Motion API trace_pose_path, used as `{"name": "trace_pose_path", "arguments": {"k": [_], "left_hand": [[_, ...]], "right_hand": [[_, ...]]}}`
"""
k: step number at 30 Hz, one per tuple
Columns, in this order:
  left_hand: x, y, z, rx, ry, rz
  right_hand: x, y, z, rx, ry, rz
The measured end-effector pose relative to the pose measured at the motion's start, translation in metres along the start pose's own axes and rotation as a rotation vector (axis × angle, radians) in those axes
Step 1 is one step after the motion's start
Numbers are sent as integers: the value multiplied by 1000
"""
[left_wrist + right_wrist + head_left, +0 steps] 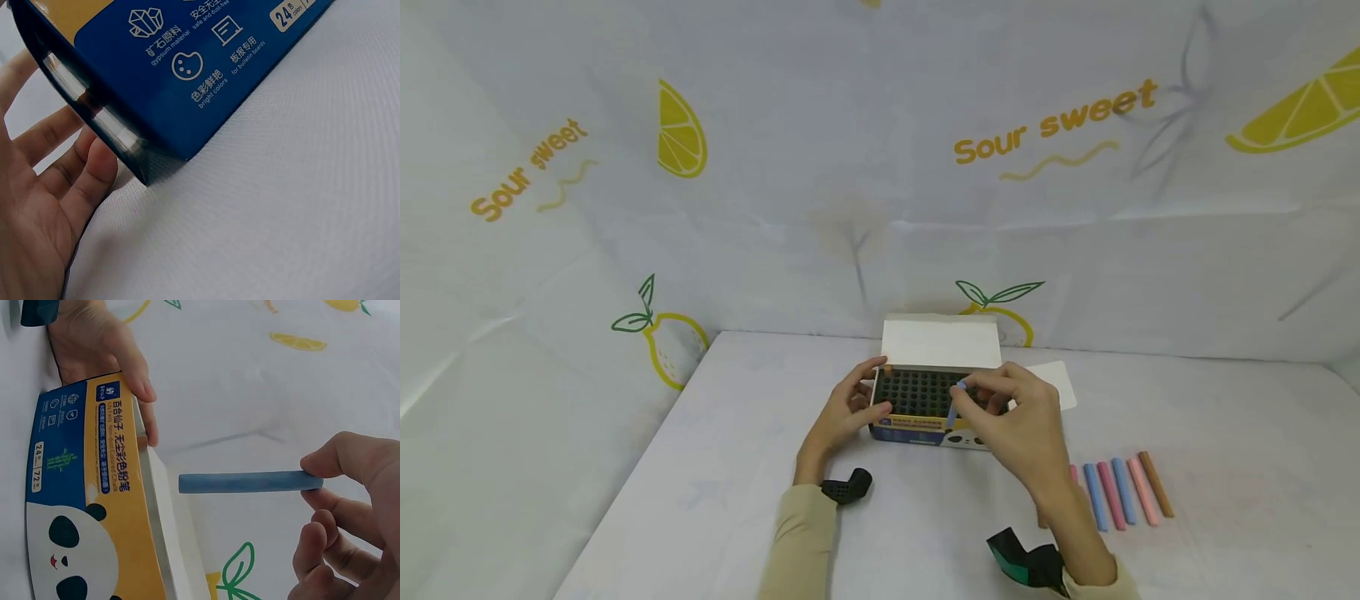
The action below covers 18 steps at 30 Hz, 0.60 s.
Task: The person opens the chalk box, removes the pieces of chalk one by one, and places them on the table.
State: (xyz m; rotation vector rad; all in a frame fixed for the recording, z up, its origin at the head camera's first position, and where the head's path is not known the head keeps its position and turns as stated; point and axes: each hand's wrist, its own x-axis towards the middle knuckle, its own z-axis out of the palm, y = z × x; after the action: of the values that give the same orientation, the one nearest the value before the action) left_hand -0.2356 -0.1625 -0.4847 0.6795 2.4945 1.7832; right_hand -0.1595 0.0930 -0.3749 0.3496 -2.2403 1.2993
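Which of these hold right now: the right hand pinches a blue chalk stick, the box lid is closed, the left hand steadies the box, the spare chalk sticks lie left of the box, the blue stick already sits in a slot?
1. The right hand pinches a blue chalk stick. True.
2. The lid of the blue and yellow cardboard chalk box is closed. False: the white flap stands open at the back.
3. The left hand grips the box's left end. True.
4. The loose coloured chalk sticks lie left of the box. False: they lie in a row on the white table to its right.
5. The blue stick sits fully in a slot. False: it is held above the box's black grid.
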Motion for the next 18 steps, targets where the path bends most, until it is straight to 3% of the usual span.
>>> {"name": "trace_pose_path", "arguments": {"k": [18], "left_hand": [[-1,1,1,-10,4,-5]], "right_hand": [[-1,12,-39,-130,-28,29]]}}
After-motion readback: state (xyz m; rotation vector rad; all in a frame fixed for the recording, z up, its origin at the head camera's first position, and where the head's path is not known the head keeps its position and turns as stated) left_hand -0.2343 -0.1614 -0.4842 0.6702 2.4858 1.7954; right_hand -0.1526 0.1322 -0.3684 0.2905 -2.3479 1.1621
